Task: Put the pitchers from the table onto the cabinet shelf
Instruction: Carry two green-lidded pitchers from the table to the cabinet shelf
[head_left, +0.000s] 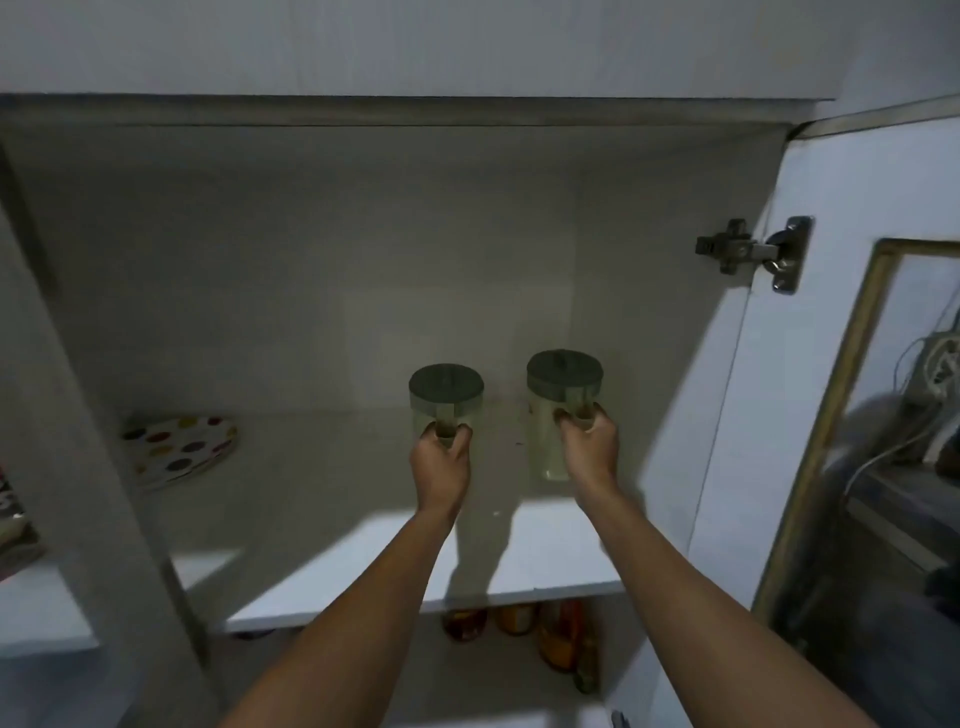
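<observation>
Two clear pitchers with dark green lids are inside the open cabinet, over the white shelf (322, 545). My left hand (441, 462) is closed around the handle of the left pitcher (445, 389). My right hand (589, 441) grips the handle of the right pitcher (564, 379), whose clear body shows down to its base near the shelf surface. Both pitchers are upright, side by side, a small gap between them. I cannot tell whether their bases rest on the shelf.
A stack of polka-dot plates (179, 449) lies at the shelf's left. The cabinet door (831, 364) stands open on the right, with its hinge (748, 252). Jars and bottles (540, 639) stand on the level below. A vertical cabinet post (93, 415) is at the left.
</observation>
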